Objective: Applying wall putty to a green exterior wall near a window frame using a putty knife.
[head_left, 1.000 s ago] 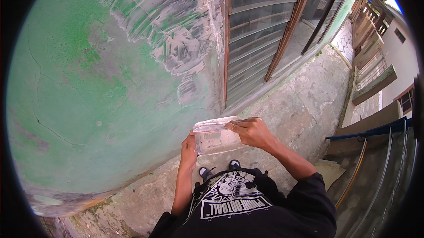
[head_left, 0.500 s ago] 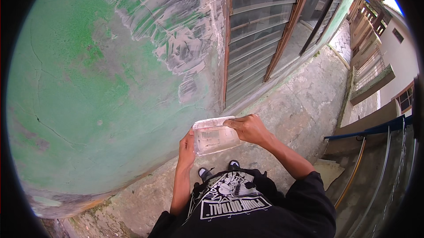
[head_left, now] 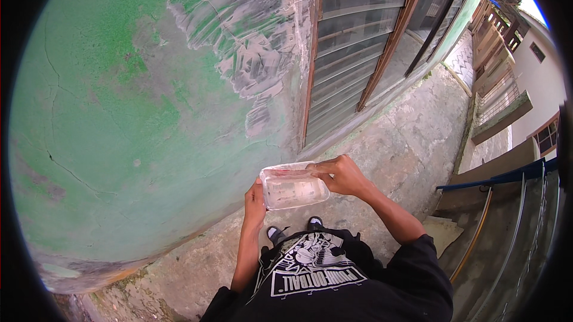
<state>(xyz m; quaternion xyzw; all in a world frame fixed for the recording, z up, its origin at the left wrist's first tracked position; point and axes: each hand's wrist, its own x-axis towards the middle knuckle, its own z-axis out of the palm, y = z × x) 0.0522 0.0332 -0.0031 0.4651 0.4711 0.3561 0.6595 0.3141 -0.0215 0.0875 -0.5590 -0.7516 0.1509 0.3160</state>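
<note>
Gripping with both hands a clear, shallow container, held above the ground and out in front of the body, open face turned up toward the eye. At the container's left end, clamped with the left hand, fingers laid along the outer wall. At its far right corner, clamped with the right hand, wrist bent, fingertips lapping inward over the rim. Along its far rim, running up to those fingertips, showing a pale, reddish strip; cannot tell loose piece from part of the wall. Inside, showing pale patches, too blurred to identify.

Going rightward now. Left of the container, seeing a green wall, cracked and blotched with grey. Beyond the container and slightly left, on the same wall, seeing a whitish, streaked patch. Nearer the body than the container, seeing dark footwear and a black shirt with white print. Beyond the container to the right, seeing a louvred window framed in brown wood. Right of the container, seeing rough concrete ground; farther right of it, a blue bar and, past that, a white building.
</note>
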